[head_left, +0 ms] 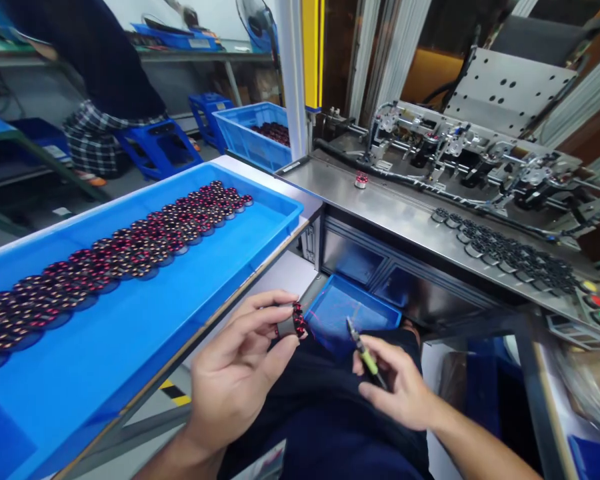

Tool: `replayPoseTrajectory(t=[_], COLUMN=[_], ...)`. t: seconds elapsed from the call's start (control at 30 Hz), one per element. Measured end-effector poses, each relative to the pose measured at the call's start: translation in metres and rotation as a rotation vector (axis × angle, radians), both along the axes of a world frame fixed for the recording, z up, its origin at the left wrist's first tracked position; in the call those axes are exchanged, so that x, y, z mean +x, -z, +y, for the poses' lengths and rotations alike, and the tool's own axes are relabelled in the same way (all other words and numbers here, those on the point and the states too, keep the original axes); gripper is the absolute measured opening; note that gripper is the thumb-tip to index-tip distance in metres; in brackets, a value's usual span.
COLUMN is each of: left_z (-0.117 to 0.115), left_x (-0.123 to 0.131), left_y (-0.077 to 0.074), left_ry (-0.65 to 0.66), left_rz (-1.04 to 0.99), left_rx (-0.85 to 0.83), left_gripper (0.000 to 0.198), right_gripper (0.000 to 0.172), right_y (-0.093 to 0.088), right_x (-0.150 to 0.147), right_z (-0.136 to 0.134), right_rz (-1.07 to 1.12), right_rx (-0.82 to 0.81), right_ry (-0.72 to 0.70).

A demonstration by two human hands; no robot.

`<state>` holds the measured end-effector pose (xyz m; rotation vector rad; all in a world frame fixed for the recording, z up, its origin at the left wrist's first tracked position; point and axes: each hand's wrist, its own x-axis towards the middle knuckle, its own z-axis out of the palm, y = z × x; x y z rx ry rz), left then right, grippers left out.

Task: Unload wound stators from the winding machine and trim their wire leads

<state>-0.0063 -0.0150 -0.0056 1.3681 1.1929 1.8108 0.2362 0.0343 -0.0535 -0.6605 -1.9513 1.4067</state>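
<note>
Between the thumb and fingers of my left hand is a motor stator, a grey ring with red copper windings facing right. Fine red wire ends hang from its lower right side. My right hand is closed around slim pliers with black and yellow-green handles. Their narrow metal tip points up and left, apart from the stator. Both hands are above my lap. Left of them, many wound stators lie in rows in a long blue tray.
Thin wire scraps lie in a blue bin below. A winding machine stands at right; its metal ledge holds one red stator, rows of dark stators and buttons. A blue crate and a seated person are behind.
</note>
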Motion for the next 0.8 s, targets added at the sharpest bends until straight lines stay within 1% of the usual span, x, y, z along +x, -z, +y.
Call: replayPoseTrajectory(t=[0.07, 0.13, 0.2, 0.27, 0.37, 0.53, 0.8], left_z=[0.005, 0.010, 0.012, 0.013, 0.011, 0.007, 0.011], left_x=[0.007, 0.013, 0.018, 0.021, 0.022, 0.020, 0.020], left_y=[-0.001, -0.004, -0.007, -0.010, -0.013, -0.012, -0.010], left_ry=[0.021, 0.041, 0.053, 0.054, 0.042, 0.034, 0.052], left_rz=[0.005, 0.008, 0.029, 0.056, 0.075, 0.075, 0.084], left_rx=[0.001, 0.004, 0.012, 0.024, 0.039, 0.011, 0.006], left_gripper=[0.036, 0.037, 0.037, 0.037, 0.038, 0.038, 0.039], right_gripper=[0.070, 0.076, 0.079, 0.079, 0.076, 0.074, 0.072], right_y=[0.009, 0.006, 0.000, -0.007, -0.010, -0.011, -0.012], right_x=[-0.011, -0.021, -0.028, -0.033, -0.037, -0.039, -0.040], right_z=[-0.013, -0.013, -0.007, -0.002, 0.003, 0.005, 0.006], right_rz=[0.088, 0.153, 0.196, 0.224, 0.231, 0.246, 0.255], right_rx=[0.087, 0.147, 0.185, 0.218, 0.242, 0.268, 0.316], right_ry=[-0.014, -0.015, -0.021, -0.043, -0.070, -0.058, -0.017])
